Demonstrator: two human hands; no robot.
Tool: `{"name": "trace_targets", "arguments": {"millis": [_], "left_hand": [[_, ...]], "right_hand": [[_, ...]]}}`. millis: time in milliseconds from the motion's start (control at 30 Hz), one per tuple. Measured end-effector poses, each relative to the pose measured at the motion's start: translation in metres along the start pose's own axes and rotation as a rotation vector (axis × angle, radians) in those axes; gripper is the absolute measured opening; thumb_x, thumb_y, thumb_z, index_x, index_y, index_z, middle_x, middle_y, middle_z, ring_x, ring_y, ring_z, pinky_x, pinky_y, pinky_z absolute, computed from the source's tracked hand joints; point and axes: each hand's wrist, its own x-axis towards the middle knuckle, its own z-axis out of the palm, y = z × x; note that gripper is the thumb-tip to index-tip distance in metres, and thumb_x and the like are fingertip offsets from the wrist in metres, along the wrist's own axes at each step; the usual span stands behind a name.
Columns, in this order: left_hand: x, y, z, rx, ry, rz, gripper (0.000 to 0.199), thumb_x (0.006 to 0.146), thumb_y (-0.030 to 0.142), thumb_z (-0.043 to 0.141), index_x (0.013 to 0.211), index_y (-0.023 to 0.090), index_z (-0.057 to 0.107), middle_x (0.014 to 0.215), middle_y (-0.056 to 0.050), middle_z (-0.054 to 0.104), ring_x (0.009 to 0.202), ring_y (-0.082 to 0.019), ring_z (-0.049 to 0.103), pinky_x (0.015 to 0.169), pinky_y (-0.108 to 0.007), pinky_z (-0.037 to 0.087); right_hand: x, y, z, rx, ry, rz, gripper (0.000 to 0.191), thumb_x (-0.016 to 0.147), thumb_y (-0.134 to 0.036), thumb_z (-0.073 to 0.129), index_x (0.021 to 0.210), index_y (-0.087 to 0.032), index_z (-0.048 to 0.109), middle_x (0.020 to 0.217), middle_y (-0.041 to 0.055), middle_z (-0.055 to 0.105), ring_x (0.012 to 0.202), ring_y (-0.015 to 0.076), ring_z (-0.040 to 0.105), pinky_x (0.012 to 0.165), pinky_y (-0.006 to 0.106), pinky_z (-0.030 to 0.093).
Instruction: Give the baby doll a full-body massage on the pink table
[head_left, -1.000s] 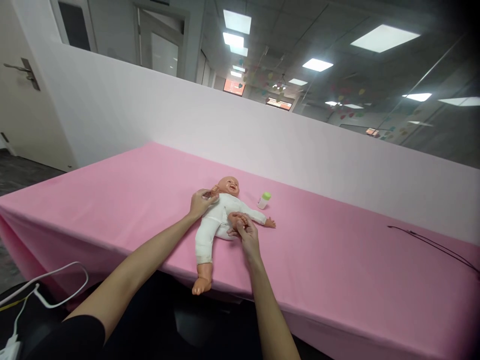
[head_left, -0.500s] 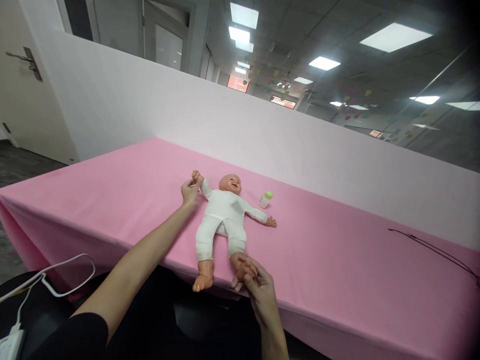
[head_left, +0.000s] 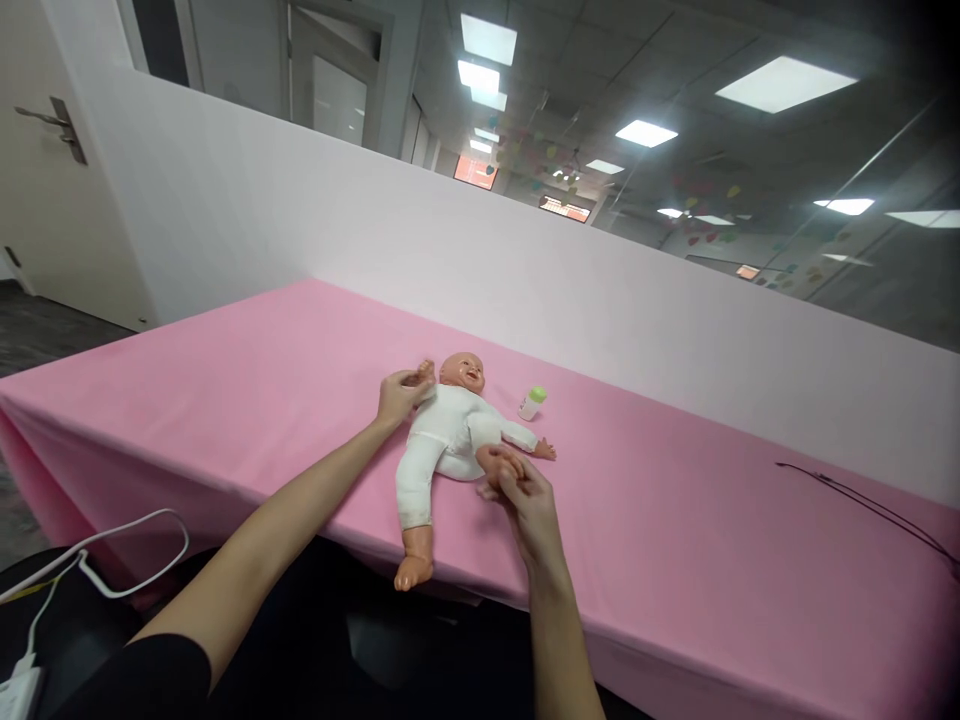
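Pink cloth-covered table (head_left: 660, 520) in an open office, white partition wall (head_left: 525, 250) behind it, door (head_left: 67, 170) far L. On my feed the baby doll (head_left: 442, 435), white sleepsuit, lies on its back mid-table, long axis head-far to feet-near, skewed a bit. L hand (head_left: 397, 398) pinches doll's hand (head_left: 426, 372) btwn thumb + fingers, grip partly hidden. R hand (head_left: 526, 497), closer to doll's belly, has fingers wrapped round doll's foot (head_left: 496, 462), that leg folded up; other leg flat. Bottle w/ green cap (head_left: 532, 403) stands just past doll's far arm, not touching. Dark cord (head_left: 855, 505) lies on table, R.
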Motion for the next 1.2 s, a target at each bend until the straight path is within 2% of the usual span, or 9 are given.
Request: {"name": "trace_targets", "arguments": {"millis": [133,267,400,533,700,833,1033,1100,1200], "left_hand": [[0.019,-0.013,-0.018,-0.087,0.307,-0.233,0.032,0.08,0.046,0.08,0.07,0.017,0.068,0.069,-0.001,0.066,0.066,-0.015,0.059,0.06,-0.026,0.044],[0.023,-0.016,-0.023,-0.125,0.397,-0.35,0.035,0.077,0.047,0.081,0.067,0.018,0.064,0.069,-0.001,0.063,0.066,-0.015,0.057,0.059,-0.025,0.042],[0.011,-0.002,-0.008,-0.087,0.236,-0.118,0.028,0.078,0.045,0.081,0.077,0.018,0.072,0.076,-0.004,0.07,0.072,-0.018,0.063,0.067,-0.029,0.047],[-0.011,0.011,0.007,0.158,-0.069,0.1,0.023,0.078,0.039,0.084,0.091,0.021,0.079,0.094,-0.007,0.078,0.085,-0.022,0.069,0.077,-0.032,0.05],[-0.023,0.013,0.012,0.391,-0.214,0.161,0.02,0.082,0.039,0.081,0.096,0.025,0.082,0.097,-0.006,0.079,0.088,-0.023,0.07,0.08,-0.034,0.049],[-0.009,0.004,0.008,0.151,-0.047,0.056,0.023,0.079,0.04,0.084,0.09,0.02,0.079,0.091,-0.006,0.078,0.083,-0.022,0.07,0.075,-0.031,0.051],[0.018,-0.019,-0.013,-0.067,0.371,-0.35,0.041,0.081,0.054,0.077,0.066,0.019,0.062,0.067,-0.001,0.064,0.066,-0.015,0.06,0.057,-0.024,0.042],[0.02,-0.021,-0.015,-0.094,0.413,-0.396,0.041,0.081,0.055,0.075,0.067,0.019,0.062,0.067,0.0,0.063,0.067,-0.015,0.059,0.057,-0.023,0.041],[0.015,-0.015,-0.008,-0.105,0.346,-0.288,0.035,0.081,0.052,0.076,0.073,0.019,0.066,0.074,-0.002,0.068,0.07,-0.016,0.063,0.062,-0.025,0.044]], "right_hand": [[-0.071,0.012,-0.025,-0.049,-0.066,0.152,0.056,0.078,-0.051,0.089,0.122,-0.018,0.077,0.086,0.0106,0.078,0.061,0.0214,0.07,0.064,0.038,0.062],[-0.1,0.032,-0.02,-0.061,-0.088,0.21,0.056,0.074,-0.051,0.091,0.119,-0.022,0.079,0.101,0.0128,0.079,0.071,0.0259,0.074,0.068,0.042,0.065],[-0.067,0.018,0.0,-0.061,-0.068,0.118,0.059,0.078,-0.055,0.087,0.124,-0.018,0.076,0.086,0.0101,0.078,0.068,0.0246,0.074,0.071,0.042,0.066],[0.001,0.001,0.018,-0.067,0.041,0.017,0.064,0.074,-0.057,0.089,0.12,-0.015,0.076,0.099,0.0109,0.078,0.067,0.0224,0.074,0.074,0.043,0.067],[0.049,0.008,0.033,-0.08,-0.004,0.05,0.067,0.062,-0.055,0.095,0.112,-0.014,0.078,0.091,0.0047,0.077,0.061,0.0191,0.072,0.073,0.042,0.067],[0.013,0.0,0.021,-0.111,-0.013,0.034,0.062,0.07,-0.052,0.093,0.119,-0.017,0.078,0.101,0.0087,0.079,0.069,0.0216,0.074,0.077,0.044,0.067],[-0.085,0.015,-0.013,-0.104,-0.004,0.159,0.055,0.077,-0.048,0.09,0.121,-0.018,0.078,0.095,0.0118,0.08,0.065,0.0235,0.074,0.065,0.039,0.066],[-0.096,0.023,-0.014,-0.081,0.005,0.178,0.055,0.077,-0.048,0.09,0.122,-0.018,0.077,0.095,0.0122,0.08,0.069,0.0248,0.075,0.067,0.039,0.066],[-0.078,0.017,-0.006,-0.06,-0.014,0.108,0.055,0.08,-0.051,0.087,0.121,-0.017,0.077,0.086,0.0109,0.079,0.067,0.0236,0.074,0.067,0.037,0.066]]}}
